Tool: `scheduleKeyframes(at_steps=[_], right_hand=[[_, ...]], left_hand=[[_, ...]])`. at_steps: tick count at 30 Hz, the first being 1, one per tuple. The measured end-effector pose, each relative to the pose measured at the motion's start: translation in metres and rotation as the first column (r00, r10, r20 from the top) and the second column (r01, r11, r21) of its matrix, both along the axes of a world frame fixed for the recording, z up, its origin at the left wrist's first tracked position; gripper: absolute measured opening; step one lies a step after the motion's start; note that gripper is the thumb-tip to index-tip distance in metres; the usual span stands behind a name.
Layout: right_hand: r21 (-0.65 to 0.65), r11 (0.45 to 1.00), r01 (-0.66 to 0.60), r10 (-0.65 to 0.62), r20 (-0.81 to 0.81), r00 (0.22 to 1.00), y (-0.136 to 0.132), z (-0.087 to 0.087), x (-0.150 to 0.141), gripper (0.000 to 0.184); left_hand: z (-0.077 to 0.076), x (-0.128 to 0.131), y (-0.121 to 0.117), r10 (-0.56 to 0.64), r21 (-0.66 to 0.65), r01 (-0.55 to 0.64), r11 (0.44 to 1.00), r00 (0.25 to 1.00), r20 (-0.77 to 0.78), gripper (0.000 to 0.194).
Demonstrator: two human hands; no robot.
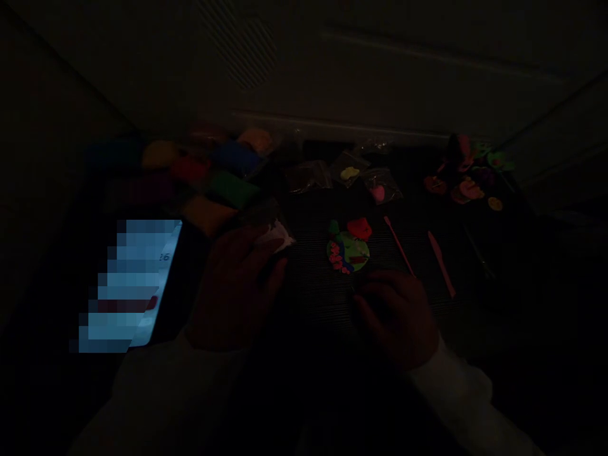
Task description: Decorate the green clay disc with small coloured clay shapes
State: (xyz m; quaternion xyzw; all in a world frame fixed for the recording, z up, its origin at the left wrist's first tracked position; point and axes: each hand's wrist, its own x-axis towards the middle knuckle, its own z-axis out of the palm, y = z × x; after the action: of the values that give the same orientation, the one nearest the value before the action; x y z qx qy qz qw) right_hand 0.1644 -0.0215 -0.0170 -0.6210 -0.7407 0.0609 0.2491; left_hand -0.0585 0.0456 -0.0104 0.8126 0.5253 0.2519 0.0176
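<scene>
The scene is very dark. My left hand [237, 285] lies with fingers stretched over a clear bag of white clay [281, 234], its thumb apart from the fingers. To the right is a round green clay piece [358, 248] bearing pink flower-like bits and a blue strip. A red clay lump [360, 228] and a small dark green lump [333, 227] touch or adjoin its far edge. Just on the near side of that piece, my right hand [396, 313] is curled with thumb and fingers drawn together; whatever they may hold is hidden in shadow.
A lit phone or tablet screen [137, 285] glows at left. Several coloured clay packs [232, 190] lie behind my left hand. A pink stick tool [399, 246], a pink plastic knife [441, 265] and a thin dark tool [479, 253] lie right. Clay figures [468, 189] stand back right.
</scene>
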Motion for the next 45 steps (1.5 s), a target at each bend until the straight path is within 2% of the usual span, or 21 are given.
scheduleKeyframes(at_steps=[7,17,23,26,33,40,43,45], right_hand=[[-0.068,0.997,-0.021,0.023,0.029,0.999,0.004,0.004,-0.004,0.012],[-0.088,0.992,-0.088,0.082,-0.062,0.995,0.002,0.010,-0.009,0.008],[-0.109,0.970,-0.215,0.202,-0.118,0.972,0.001,0.013,0.008,0.016],[-0.117,0.959,-0.257,0.243,-0.119,0.963,0.001,0.011,0.016,0.012],[-0.086,0.965,-0.249,0.241,-0.093,0.966,0.002,0.011,0.008,0.010],[-0.145,0.962,-0.233,0.216,-0.127,0.968,-0.004,0.016,0.021,0.016],[-0.139,0.953,-0.268,0.256,-0.100,0.961,-0.008,0.015,0.030,0.021],[-0.119,0.941,-0.318,0.317,-0.025,0.948,-0.010,0.014,0.032,0.029]], left_hand=[[0.002,0.000,-0.003,0.001,-0.043,-0.002,0.999,1.000,-0.010,0.032],[0.007,0.000,-0.003,-0.030,-0.073,0.027,0.997,0.998,-0.046,0.035],[0.008,0.000,-0.003,-0.029,-0.071,0.027,0.997,0.999,-0.032,0.034],[0.008,0.000,-0.003,-0.024,-0.057,0.023,0.998,0.999,-0.022,0.033],[0.007,0.000,-0.004,-0.016,-0.073,0.014,0.997,0.999,-0.035,0.033],[0.008,0.001,-0.004,-0.024,-0.054,0.022,0.998,0.999,-0.040,0.033],[0.007,0.001,-0.004,-0.016,-0.064,0.013,0.998,0.999,-0.047,0.033],[0.006,0.001,-0.004,-0.014,-0.062,0.011,0.998,0.999,-0.046,0.033]])
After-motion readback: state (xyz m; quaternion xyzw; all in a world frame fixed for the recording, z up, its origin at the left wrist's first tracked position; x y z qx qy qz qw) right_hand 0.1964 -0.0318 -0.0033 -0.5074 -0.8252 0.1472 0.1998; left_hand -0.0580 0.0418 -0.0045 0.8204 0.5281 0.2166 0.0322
